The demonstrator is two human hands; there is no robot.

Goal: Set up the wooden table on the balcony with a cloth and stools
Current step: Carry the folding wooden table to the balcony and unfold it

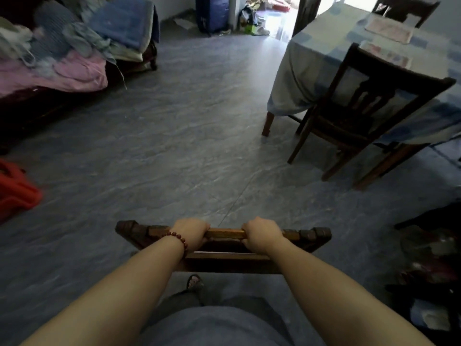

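Room: interior, grey marbled floor (174, 146), daylight from a bright doorway (282, 18) far ahead of the hands.

Item 1: wooden table (225, 233), dark brown and small, held clear of the floor close in front of the body. Its upper rail runs crosswise between both hands, with one block-shaped corner projecting beyond each hand.

Item 2: left hand (192, 232), fingers curled over the rail and gripping it left of centre. A red bead bracelet (177, 238) sits on the wrist.

Item 3: right hand (262, 233), fingers wrapped round the same rail right of centre, near the left hand but not touching it.

Item 4: sandalled foot (194, 282), below the table, between the forearms.

Surroundings:
- Ahead and right of the right hand: dining table under a pale blue patterned cloth (311, 66), with a dark wooden chair (369, 101) drawn up to it.
- Ahead and left of the left hand: dark couch heaped with laundry (62, 58) in pink, blue and white.
- Left of the left hand: red plastic object (15, 191) on the floor, blurred.
- Far ahead: blue suitcase (212, 11), upright by the wall.
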